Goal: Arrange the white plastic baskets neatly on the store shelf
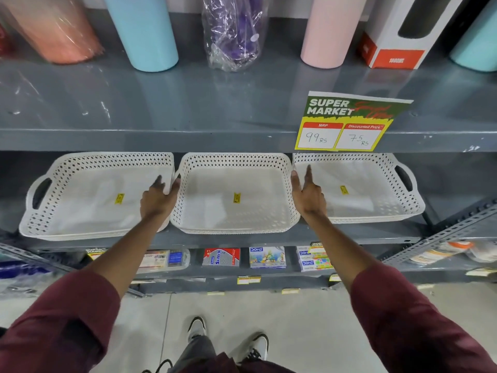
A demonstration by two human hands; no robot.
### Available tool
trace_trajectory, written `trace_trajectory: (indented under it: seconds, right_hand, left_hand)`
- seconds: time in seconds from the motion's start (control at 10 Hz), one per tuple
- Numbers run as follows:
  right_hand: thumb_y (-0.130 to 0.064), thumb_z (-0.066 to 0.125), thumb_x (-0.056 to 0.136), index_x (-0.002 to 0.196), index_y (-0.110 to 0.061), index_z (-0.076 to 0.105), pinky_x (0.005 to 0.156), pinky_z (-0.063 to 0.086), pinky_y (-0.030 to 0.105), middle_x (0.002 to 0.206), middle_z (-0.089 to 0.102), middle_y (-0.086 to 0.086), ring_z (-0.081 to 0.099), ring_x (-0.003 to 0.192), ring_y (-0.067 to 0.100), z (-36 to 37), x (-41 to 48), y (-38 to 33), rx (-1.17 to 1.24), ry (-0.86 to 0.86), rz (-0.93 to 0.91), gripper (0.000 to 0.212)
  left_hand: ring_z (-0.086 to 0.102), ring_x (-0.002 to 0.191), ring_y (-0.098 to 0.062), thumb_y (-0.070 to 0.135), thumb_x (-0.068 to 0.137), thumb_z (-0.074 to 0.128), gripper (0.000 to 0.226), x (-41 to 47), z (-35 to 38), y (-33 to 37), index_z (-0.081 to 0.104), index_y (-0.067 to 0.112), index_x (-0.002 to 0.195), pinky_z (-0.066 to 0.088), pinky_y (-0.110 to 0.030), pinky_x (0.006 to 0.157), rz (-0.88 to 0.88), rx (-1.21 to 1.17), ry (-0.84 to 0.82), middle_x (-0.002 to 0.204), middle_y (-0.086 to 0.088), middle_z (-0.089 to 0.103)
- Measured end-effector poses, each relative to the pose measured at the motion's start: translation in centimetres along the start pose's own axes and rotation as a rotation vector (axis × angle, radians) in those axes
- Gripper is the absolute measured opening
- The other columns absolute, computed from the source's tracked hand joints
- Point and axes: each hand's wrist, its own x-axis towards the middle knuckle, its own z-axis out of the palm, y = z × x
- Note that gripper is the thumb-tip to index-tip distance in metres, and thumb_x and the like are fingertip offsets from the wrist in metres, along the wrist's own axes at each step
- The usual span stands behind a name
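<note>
Three stacks of white perforated plastic baskets stand side by side on the grey middle shelf [349, 236]: a left basket [88, 200], a middle basket [234, 195] and a right basket [360, 189]. Each has a small yellow sticker inside. My left hand [158, 199] grips the handle where the left and middle baskets meet, thumb on the middle basket's side. My right hand [308, 195] rests at the gap between the middle and right baskets, fingers spread, index finger lying inside the right basket.
The upper shelf [188, 109] carries tall tumblers, a wrapped purple bottle [234, 33], a white and red box [395, 49] and a price sign [347, 122]. Below are boxed stationery items [266, 257]. An angled metal rack [457, 232] stands at right. My shoes show on the floor.
</note>
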Motion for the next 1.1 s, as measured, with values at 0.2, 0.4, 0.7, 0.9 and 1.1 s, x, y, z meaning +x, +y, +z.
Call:
trace_trajectory:
  seconds: [0.2,0.4,0.7,0.9,1.1]
  right_hand:
    - [-0.07,0.029,0.091,0.154,-0.021,0.014,0.096,0.049,0.05,0.149,0.049,0.009,0.063,0.118,0.034,-0.5,-3.4,4.0,-0.354,0.026,-0.395,0.082]
    - [-0.04,0.038,0.1,0.156,-0.022,0.019,0.076,0.056,0.045,0.12,0.071,0.009,0.071,0.086,0.039,0.1,-3.5,3.5,-0.383,0.067,-0.371,0.062]
    - [-0.031,0.033,0.102,0.156,-0.028,0.015,0.07,0.055,0.044,0.096,0.074,0.014,0.069,0.078,0.039,0.6,-2.9,3.3,-0.398,0.063,-0.306,0.057]
    - [-0.038,0.03,0.102,0.156,-0.022,0.017,0.092,0.047,0.047,0.139,0.059,0.011,0.063,0.114,0.036,0.3,-2.7,3.1,-0.394,0.039,-0.362,0.057]
    - [-0.041,0.029,0.101,0.151,-0.015,0.033,0.104,0.041,0.042,0.152,0.046,0.006,0.049,0.136,0.023,-0.5,-4.6,0.2,-0.282,0.238,-0.572,0.057]
  left_hand:
    - [0.055,0.125,-0.047,0.052,0.098,0.035,0.069,-0.8,0.4,-1.7,0.016,0.017,0.154,0.047,-0.057,0.101,0.206,0.123,-0.073,0.14,-0.024,0.055]
    - [0.061,0.112,-0.046,0.027,0.104,0.03,0.053,-1.2,1.8,-1.8,0.023,0.01,0.153,0.051,-0.056,0.096,0.237,0.151,0.011,0.121,-0.028,0.065]
    - [0.064,0.101,-0.046,0.023,0.104,0.03,0.051,-1.5,1.7,-1.1,0.025,0.01,0.153,0.051,-0.054,0.091,0.275,0.192,0.078,0.102,-0.028,0.07]
    - [0.055,0.122,-0.047,0.036,0.103,0.028,0.056,-2.1,0.5,0.2,0.021,0.009,0.152,0.049,-0.057,0.094,0.208,0.309,0.024,0.14,-0.026,0.053]
    - [0.031,0.147,-0.033,0.034,0.103,0.03,0.059,-6.1,-1.3,1.0,0.021,0.003,0.153,0.033,-0.047,0.118,0.437,0.248,0.211,0.16,-0.017,0.028]
